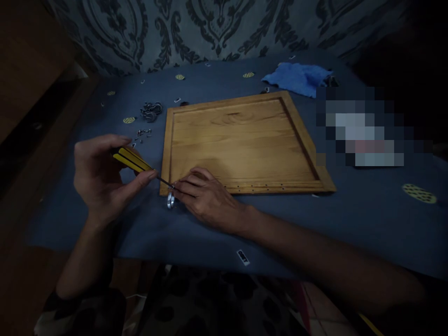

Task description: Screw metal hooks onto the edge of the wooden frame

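My left hand (100, 179) holds the screwdriver (131, 159) between thumb and curled fingers, its tip at the hook (170, 199) on the board's (231, 144) near left corner. My right hand (210, 198) lies beside; whether it pinches something, I cannot tell. I seem to be fastening the hook; next calls for steady pressure and turning.

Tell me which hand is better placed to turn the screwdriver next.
Left, most likely: the left hand already grips the screwdriver by its yellow-and-black handle, with the tip at the metal hook on the wooden panel. The right hand seems busy, resting on the panel beside the hook.
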The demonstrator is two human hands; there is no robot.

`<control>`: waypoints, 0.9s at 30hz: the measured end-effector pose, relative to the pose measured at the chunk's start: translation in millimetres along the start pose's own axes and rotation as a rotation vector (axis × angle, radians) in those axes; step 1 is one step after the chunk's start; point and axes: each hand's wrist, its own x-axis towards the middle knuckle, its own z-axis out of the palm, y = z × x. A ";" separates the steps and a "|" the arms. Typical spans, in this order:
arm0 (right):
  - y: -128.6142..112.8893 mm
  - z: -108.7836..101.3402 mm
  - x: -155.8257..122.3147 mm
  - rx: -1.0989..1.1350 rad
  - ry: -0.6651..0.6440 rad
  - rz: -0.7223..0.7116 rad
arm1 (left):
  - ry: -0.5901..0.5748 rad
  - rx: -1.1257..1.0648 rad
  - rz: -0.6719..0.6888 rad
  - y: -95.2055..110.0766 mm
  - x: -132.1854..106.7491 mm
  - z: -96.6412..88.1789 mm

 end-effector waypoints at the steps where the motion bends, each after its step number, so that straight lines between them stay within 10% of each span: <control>1: 0.0 0.2 -0.1 0.001 0.006 -0.004 | 0.007 0.011 -0.005 -0.1 -0.1 -0.1; 27: 0.1 1.4 -0.1 -0.029 0.018 -0.003 | -0.045 -0.154 -0.119 4.3 -0.4 1.1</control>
